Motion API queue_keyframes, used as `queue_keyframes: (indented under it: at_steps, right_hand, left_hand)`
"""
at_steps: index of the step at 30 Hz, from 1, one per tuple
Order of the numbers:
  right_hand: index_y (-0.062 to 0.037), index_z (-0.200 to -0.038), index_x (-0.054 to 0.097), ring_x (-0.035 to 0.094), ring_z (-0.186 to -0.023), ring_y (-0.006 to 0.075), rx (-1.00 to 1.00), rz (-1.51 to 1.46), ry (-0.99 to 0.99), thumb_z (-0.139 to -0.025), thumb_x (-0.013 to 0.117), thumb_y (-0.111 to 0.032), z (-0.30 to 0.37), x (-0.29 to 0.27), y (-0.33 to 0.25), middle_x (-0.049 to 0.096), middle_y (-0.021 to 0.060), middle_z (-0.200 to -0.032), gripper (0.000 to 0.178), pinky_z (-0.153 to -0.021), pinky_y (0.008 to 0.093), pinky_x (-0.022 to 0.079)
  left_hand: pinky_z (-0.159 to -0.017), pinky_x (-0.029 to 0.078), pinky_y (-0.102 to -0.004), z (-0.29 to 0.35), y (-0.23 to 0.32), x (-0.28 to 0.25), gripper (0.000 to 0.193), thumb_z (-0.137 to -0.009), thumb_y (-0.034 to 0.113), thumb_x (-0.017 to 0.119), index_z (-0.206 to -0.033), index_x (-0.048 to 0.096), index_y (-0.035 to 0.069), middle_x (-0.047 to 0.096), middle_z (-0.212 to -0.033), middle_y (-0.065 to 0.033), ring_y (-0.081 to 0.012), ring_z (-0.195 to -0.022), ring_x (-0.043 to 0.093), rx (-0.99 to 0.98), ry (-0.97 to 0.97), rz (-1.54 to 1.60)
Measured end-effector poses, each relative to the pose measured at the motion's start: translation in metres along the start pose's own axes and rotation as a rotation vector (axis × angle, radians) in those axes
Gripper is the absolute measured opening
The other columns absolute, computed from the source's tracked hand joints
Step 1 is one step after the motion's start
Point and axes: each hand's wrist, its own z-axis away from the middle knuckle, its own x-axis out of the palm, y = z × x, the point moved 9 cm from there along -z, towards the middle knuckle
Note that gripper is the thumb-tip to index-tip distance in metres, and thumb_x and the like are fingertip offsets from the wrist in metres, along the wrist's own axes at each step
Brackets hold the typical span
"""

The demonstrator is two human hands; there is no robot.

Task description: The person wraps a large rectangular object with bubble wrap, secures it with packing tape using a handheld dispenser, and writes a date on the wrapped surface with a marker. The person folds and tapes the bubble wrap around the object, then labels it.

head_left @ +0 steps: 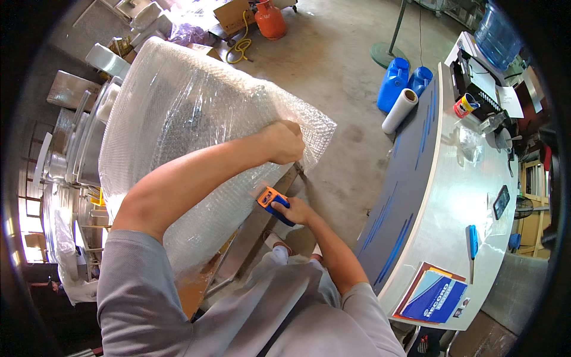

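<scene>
A large bulky item wrapped in clear bubble wrap slants in front of me, its far right corner jutting out. My left hand reaches across it, fingers curled shut on the bubble wrap near that corner; its fingertips are hidden. Lower and nearer to my body, my right hand is closed around the blue grip of an orange and blue handheld tool. A pale, blurred edge sticks out of the tool's front, close to the wrap. Beneath the wrapped item runs a metal-edged support.
On my right stands a white-topped desk with a blue folder, a screwdriver and a phone. Beyond are a film roll, blue jugs and an orange gas cylinder. Wrapped goods crowd the left.
</scene>
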Motion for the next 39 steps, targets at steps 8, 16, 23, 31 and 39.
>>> queue_keyframes:
  at_steps: [8,16,23,31,39]
  right_hand:
    - [0.0033,-0.097,0.075,0.072,-0.094,0.0428,0.109,0.419,0.142,-0.087,0.057,-0.072,0.02,-0.03,-0.045,0.074,0.0266,-0.094,0.078,-0.081,0.0533,0.055]
    - [0.0011,-0.101,0.076,0.072,-0.1,0.0402,0.16,0.568,0.007,-0.085,0.06,-0.071,0.045,-0.024,-0.024,0.075,0.0224,-0.104,0.075,-0.088,0.0511,0.055]
    - [0.0077,-0.091,0.075,0.072,-0.088,0.0432,0.255,0.193,-0.079,-0.082,0.054,-0.085,0.107,0.03,0.051,0.072,0.0295,-0.091,0.095,-0.079,0.0478,0.055]
    - [0.0064,-0.095,0.075,0.071,-0.092,0.0443,0.232,0.068,0.029,-0.086,0.057,-0.078,0.113,0.0,0.034,0.071,0.0315,-0.092,0.086,-0.082,0.0497,0.054]
    - [0.0052,-0.094,0.075,0.073,-0.085,0.0418,0.221,-0.056,0.256,-0.09,0.059,-0.071,0.116,-0.043,0.034,0.072,0.0283,-0.085,0.078,-0.077,0.0474,0.055]
  left_hand:
    - [-0.088,0.057,-0.0454,0.002,0.003,0.007,0.034,-0.088,0.023,0.054,-0.088,0.076,-0.002,0.074,-0.101,-0.0234,-0.0388,-0.107,0.068,0.018,0.009,-0.044]
    - [-0.089,0.056,-0.0452,0.001,-0.003,-0.008,0.034,-0.086,0.023,0.055,-0.087,0.075,-0.003,0.074,-0.101,-0.0208,-0.0369,-0.107,0.067,0.016,0.031,-0.017]
    - [-0.099,0.048,-0.0388,0.043,0.066,-0.051,0.016,-0.085,0.022,0.062,-0.078,0.071,0.011,0.067,-0.088,-0.0049,-0.0247,-0.094,0.065,0.473,0.359,-0.353]
    - [-0.114,0.038,-0.0446,0.075,0.024,-0.101,0.004,-0.082,0.019,0.064,-0.079,0.066,0.018,0.061,-0.088,0.0038,-0.0198,-0.11,0.058,0.559,0.302,-0.473]
    - [-0.123,0.018,-0.0567,0.027,-0.017,-0.087,0.023,-0.089,0.039,0.073,-0.097,0.08,0.019,0.074,-0.109,0.006,-0.0212,-0.133,0.048,0.463,-0.26,-0.445]
